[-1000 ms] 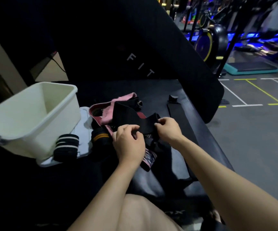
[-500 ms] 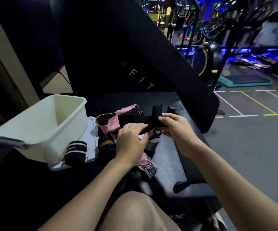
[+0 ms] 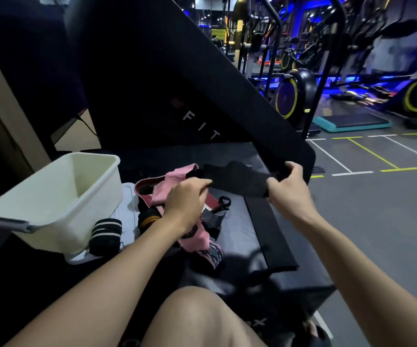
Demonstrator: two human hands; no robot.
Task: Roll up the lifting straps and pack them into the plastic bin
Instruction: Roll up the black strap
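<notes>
A black lifting strap (image 3: 237, 182) is held stretched out flat in the air above a black padded bench (image 3: 250, 236), between two bare hands. The left hand (image 3: 186, 197) pinches the strap's left end, and the right hand (image 3: 286, 187) has its grip clenched around the right end. Under the left hand lies a loose heap of pink straps (image 3: 177, 194) and black ones. To the left, a rolled black strap with white stripes (image 3: 106, 234) and a rolled black strap with orange stripes (image 3: 148, 219) rest on a white lid (image 3: 130, 196). A white plastic bin (image 3: 52, 199) stands on that lid, just beside the striped rolls. A tilted black pad (image 3: 202, 78) rises behind the bench, and exercise bikes (image 3: 292, 96) stand far off on the grey gym floor (image 3: 377, 204).
</notes>
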